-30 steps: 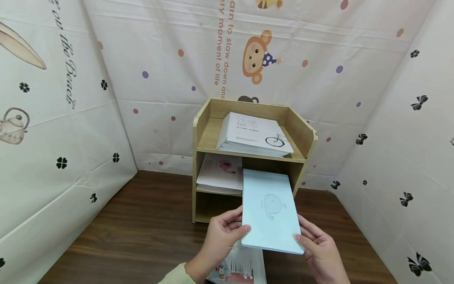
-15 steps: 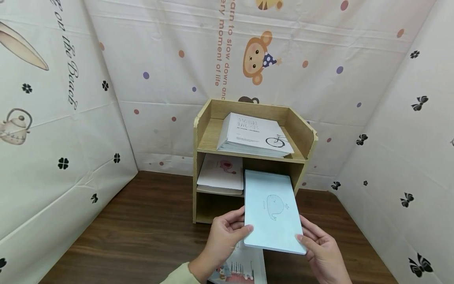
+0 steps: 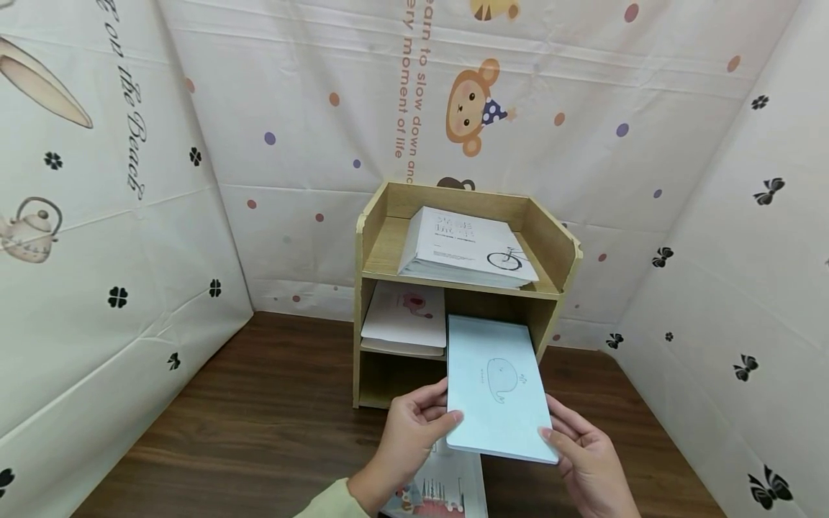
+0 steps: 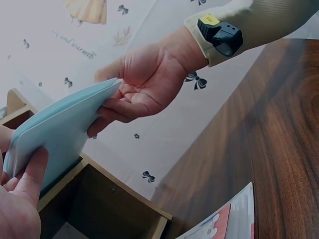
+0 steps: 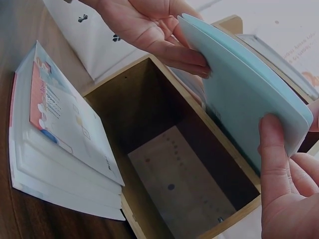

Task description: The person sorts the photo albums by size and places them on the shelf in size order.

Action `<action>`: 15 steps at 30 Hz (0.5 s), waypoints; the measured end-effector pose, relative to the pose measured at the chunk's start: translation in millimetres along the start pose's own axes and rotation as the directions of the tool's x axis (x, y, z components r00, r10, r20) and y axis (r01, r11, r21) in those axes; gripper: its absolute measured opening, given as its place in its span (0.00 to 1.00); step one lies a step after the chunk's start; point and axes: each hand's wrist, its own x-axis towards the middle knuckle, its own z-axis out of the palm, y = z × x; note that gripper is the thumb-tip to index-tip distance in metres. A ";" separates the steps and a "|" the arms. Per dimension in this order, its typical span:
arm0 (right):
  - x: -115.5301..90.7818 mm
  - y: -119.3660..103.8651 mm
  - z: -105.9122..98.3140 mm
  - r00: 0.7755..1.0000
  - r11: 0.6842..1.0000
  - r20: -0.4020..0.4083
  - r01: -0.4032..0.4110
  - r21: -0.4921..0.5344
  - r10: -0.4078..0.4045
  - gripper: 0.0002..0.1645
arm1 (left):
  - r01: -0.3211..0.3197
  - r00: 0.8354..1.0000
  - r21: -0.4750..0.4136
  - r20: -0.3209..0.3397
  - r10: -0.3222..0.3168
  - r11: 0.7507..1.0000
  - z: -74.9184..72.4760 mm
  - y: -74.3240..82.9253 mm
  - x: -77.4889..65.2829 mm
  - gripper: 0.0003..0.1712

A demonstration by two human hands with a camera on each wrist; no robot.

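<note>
A thin light blue notebook (image 3: 482,421) with a whale drawn on its cover is held between both hands. My left hand (image 3: 411,435) pinches its near left corner, thumb on top and fingers beneath. At the near right corner, my right hand (image 3: 586,453) pinches it the same way. The notebook's far end reaches into the right part of the middle level of a wooden shelf unit (image 3: 357,324). Beside it on that level lie notebooks (image 3: 395,320) with a pink elephant on the cover. The left wrist view shows the blue notebook's covers (image 4: 60,124) slightly parted at one edge.
On the top level lies a thick white book (image 3: 466,244) with a bicycle on it. A thick illustrated book (image 3: 447,482) lies on the dark wooden table (image 3: 259,432) in front of the unit, partly under the hands. Below is an open lower compartment (image 5: 144,99). Printed cloth walls (image 3: 291,252) surround the table.
The blue notebook and both hands have shifted slightly to the right. The grip on both corners is the same, and the head view has tilted a little.
</note>
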 end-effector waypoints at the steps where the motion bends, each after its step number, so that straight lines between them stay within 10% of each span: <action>1: 0.0 0.4 -0.3 1.000 1.000 0.007 0.007 0.005 -0.007 0.28 | 0.002 1.000 -0.001 -0.002 -0.002 1.000 0.2 -0.3 0.1 0.33; 15: 6.5 0.4 -2.7 0.999 0.999 -0.023 -0.043 -0.021 0.042 0.26 | 0.020 0.999 0.011 -0.039 -0.019 1.000 4.4 -3.4 4.3 0.32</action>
